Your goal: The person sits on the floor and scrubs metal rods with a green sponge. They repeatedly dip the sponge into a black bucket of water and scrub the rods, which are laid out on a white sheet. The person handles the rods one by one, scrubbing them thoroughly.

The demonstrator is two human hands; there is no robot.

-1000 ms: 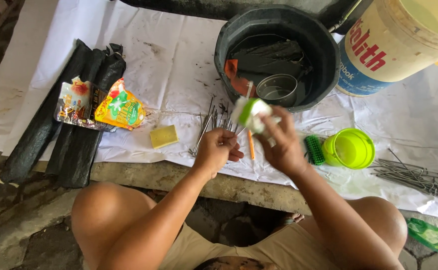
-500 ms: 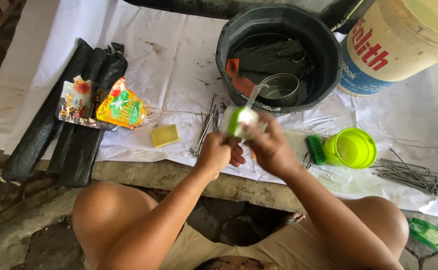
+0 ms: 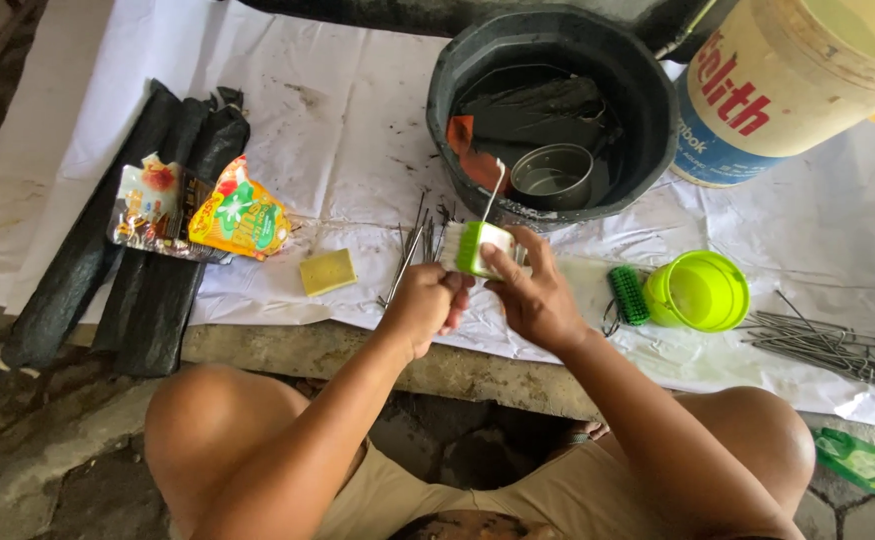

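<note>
My right hand [image 3: 529, 295] grips a small white and green brush [image 3: 477, 247] above the white sheet. A thin metal rod [image 3: 495, 190] sticks up from the brush toward the black tub [image 3: 557, 40]. My left hand [image 3: 425, 303] is closed right beside the brush, its fingers at the rod's lower end. Under both hands lies a bundle of thin metal rods [image 3: 409, 252] on the sheet.
A metal cup [image 3: 553, 176] and dark water sit in the black tub. A cream bucket [image 3: 787, 80] stands at the right. A green brush [image 3: 628, 295], lime cup [image 3: 698, 291], more rods [image 3: 827, 345], yellow sponge [image 3: 327, 271], colourful sachets [image 3: 202, 212] and black rolls [image 3: 127, 240] lie on the sheet.
My right hand brought the white and green brush down and left, closer to my left hand. The orange stick seen under the hands is now hidden.
</note>
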